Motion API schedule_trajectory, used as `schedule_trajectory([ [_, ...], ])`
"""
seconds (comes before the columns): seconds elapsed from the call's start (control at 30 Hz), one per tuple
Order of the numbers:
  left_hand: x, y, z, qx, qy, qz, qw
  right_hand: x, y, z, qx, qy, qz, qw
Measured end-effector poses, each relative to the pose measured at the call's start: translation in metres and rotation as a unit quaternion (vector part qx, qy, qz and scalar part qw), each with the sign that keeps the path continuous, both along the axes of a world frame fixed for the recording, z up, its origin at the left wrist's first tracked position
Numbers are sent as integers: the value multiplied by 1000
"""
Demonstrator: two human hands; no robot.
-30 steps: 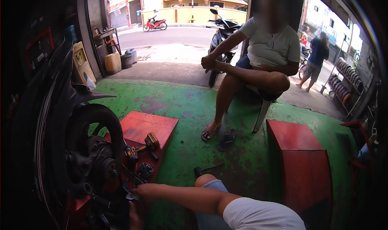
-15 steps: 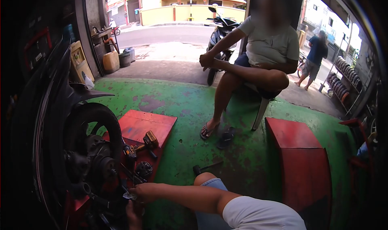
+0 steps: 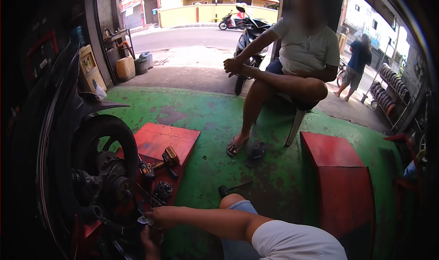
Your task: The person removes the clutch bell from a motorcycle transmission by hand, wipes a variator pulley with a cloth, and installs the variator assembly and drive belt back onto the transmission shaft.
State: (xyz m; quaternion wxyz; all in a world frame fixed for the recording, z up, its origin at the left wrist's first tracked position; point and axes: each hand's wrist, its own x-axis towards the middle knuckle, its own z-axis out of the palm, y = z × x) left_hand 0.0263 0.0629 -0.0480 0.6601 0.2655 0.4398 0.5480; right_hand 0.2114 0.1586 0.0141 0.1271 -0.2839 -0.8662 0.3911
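Observation:
My right hand (image 3: 160,216) reaches across to the left, beside the lower side of a motorcycle's rear wheel (image 3: 108,143). Its fingers are closed at a small pale, shiny piece (image 3: 145,220) whose kind I cannot make out. Just below, my left hand (image 3: 150,242) is held up close to the same piece; shadow and the frame's lower edge hide much of it, and its grip is unclear. Beyond the hands, a round dark metal part (image 3: 163,190) and a yellow-and-black cordless power tool (image 3: 165,161) lie on a red ramp (image 3: 167,139).
A black-headed mallet (image 3: 224,191) lies on the green floor (image 3: 206,123). A person (image 3: 304,54) sits ahead, with a loose slipper (image 3: 256,155) by the foot. Another red ramp (image 3: 340,182) stands to the right. Jugs (image 3: 125,69) and a parked motorcycle (image 3: 249,40) are near the entrance.
My hands stay almost in place, with the pale piece shifted slightly. A motorcycle with a rider has appeared on the street. The seated person's fingers have spread a little at the ankle.

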Motion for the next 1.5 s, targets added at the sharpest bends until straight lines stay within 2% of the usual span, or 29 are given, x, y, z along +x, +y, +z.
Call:
schedule_trajectory([
  [0.2, -4, 3, -14, -2, -6, 27, 1000, 0, 0, 2, -3, 4, 3, 1000],
  [0.47, -3, 1, -6, 6, 9, 8, 1000, -3, 0, -2, -9, -9, 5, 1000],
  [0.63, -1, -2, -4, 9, 22, 39, 999, -5, 2, -12, 13, 5, 38, 999],
  [0.7, 3, -3, 7, 30, 41, 10, 999, -5, 1, -15, 25, 28, -7, 999],
  [0.73, 4, -5, 9, 26, 43, 29, 998, -3, -2, -7, 22, 29, 12, 999],
  [0.8, 4, -4, 9, 60, 51, -10, 997, 4, -4, 7, 13, 25, -25, 999],
  [0.97, 6, -1, 12, 93, 20, -25, 995, 4, -5, 13, 21, 57, -18, 998],
  [1.1, 4, -5, 15, 55, 31, 5, 998, 2, -8, 26, 2, 32, -14, 999],
  [1.23, 6, -3, 24, 93, 65, -2, 994, 3, -4, 19, 20, 45, -1, 999],
  [1.33, 5, -6, 29, 133, 258, -58, 955, 4, -2, 18, 20, 35, -8, 999],
  [1.5, 20, -5, 37, 199, 285, -68, 935, 11, 3, 20, 11, 26, -52, 998],
])
